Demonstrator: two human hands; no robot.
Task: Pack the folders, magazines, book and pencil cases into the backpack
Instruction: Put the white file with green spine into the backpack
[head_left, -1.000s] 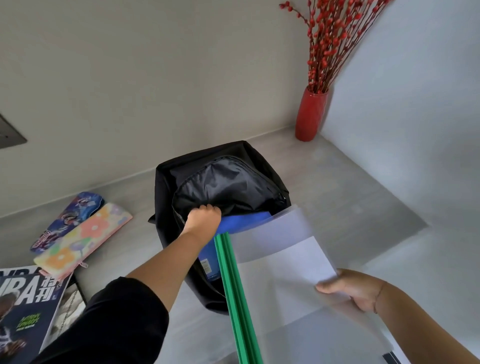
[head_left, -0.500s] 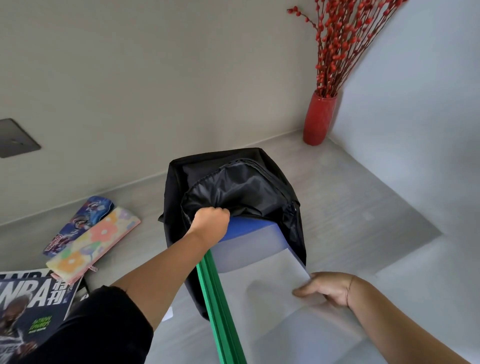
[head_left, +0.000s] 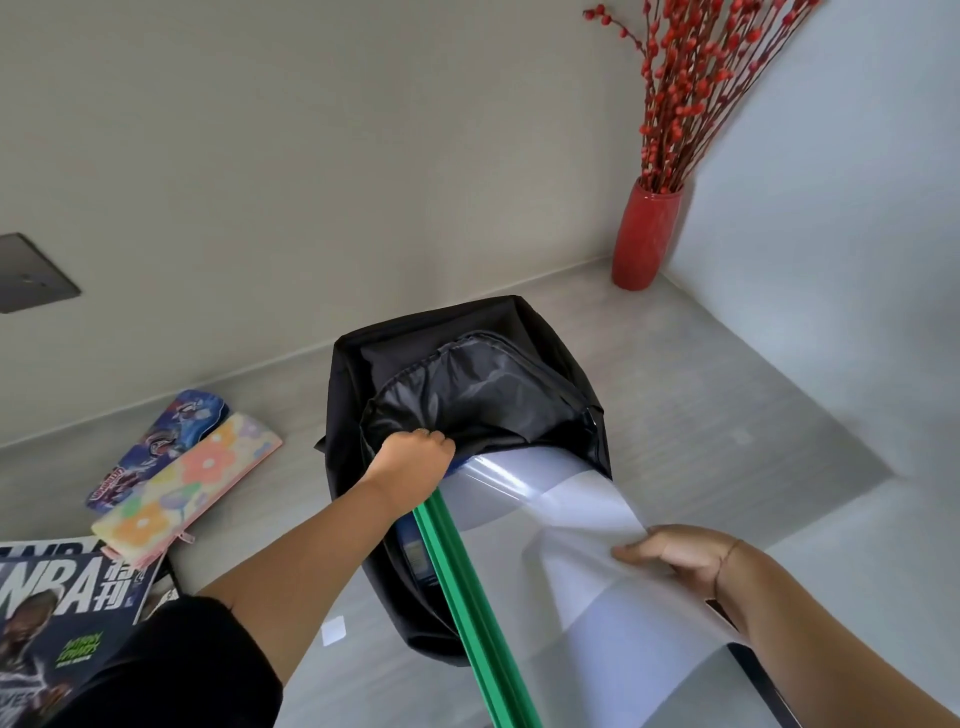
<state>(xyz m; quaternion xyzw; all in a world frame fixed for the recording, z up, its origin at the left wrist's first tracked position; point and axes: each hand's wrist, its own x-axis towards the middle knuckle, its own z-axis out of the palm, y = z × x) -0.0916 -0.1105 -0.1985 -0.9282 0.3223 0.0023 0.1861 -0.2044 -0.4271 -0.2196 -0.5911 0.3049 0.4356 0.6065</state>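
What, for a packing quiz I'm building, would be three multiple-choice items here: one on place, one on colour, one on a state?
1. Where do the pencil cases lie relative to the backpack?
A. inside it
B. on the table to its left
C. on top of it

2. What colour is the spine of the clear folder?
A. yellow
B. black
C. green

3. What is the left hand doing?
A. gripping the backpack's opening
B. lying flat on the table
C. resting on the pencil cases

Key: 1 B, both cases lie on the tabletop left of the backpack; 2 C, a green strip edges the folder; 3 A, its fingers curl over the rim.
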